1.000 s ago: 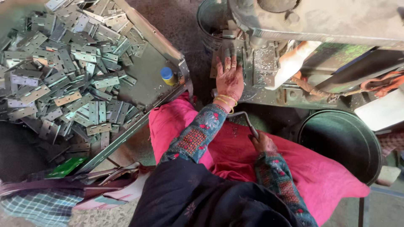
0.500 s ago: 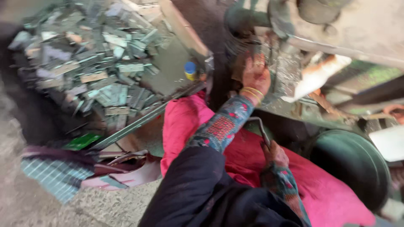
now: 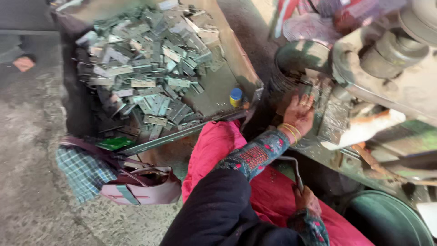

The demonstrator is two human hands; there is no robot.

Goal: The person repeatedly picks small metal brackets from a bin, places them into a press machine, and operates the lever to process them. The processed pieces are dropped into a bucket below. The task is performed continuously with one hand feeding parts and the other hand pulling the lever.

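Left hand (image 3: pixel 299 114), two gold bangles (image 3: pixel 291 131) at the wrist, lies on small metal parts (image 3: pixel 314 93) at the bed of the press machine (image 3: pixel 387 68), fingers (image 3: pixel 306 101) slightly spread and flat on the pieces, not clamped; right hand (image 3: pixel 306 199), lower, is closed around one thin metal lever (image 3: pixel 293 167) beside the pink-clad lap; one tray (image 3: pixel 230 54) to the left holds a heap of flat hinge-like plates (image 3: pixel 150 68), too many to count; one blue-capped yellow bottle (image 3: pixel 236 97) stands at the tray's near corner; one pink handbag (image 3: pixel 136 184) and one checked cloth (image 3: pixel 82 171) lie on the floor below; one dark round drum (image 3: pixel 387 221) sits at lower right.
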